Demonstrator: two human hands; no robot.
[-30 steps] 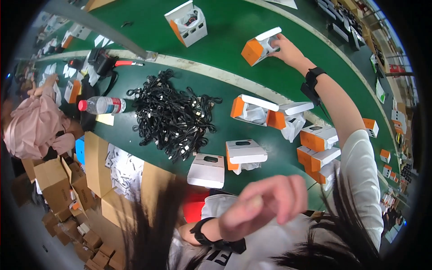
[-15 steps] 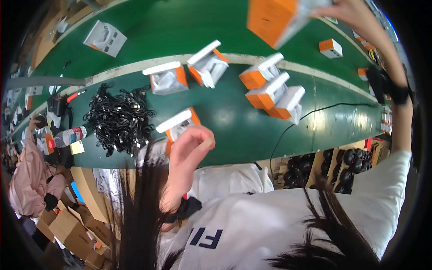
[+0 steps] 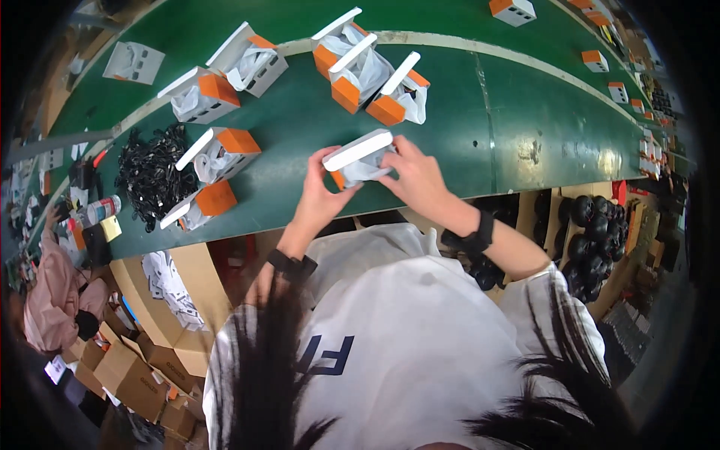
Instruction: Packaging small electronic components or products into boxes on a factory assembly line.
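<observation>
In front of me, over the near part of the green table (image 3: 292, 127), I hold an orange-and-white box (image 3: 360, 153) with its white lid raised and a translucent plastic bag inside. My left hand (image 3: 319, 199) is closed around the box's left side. On the opposite side, my right hand (image 3: 418, 178) is closed, its fingers at the box and the bag; which of the two they grip is partly hidden. Just beyond stand several similar open boxes (image 3: 346, 96) with bags in them. More open boxes (image 3: 238, 142) are on the left.
A heap of black cables (image 3: 154, 169) lies at the left, near a plastic bottle (image 3: 101, 211). Closed boxes (image 3: 513, 11) sit on the far green surface. Cardboard cartons (image 3: 131, 381) stand on the floor, and a person in pink (image 3: 56, 292) sits at the far left.
My right hand has come down from the upper right with a box, now in front of me. My left hand has joined it on the box. The view has shifted.
</observation>
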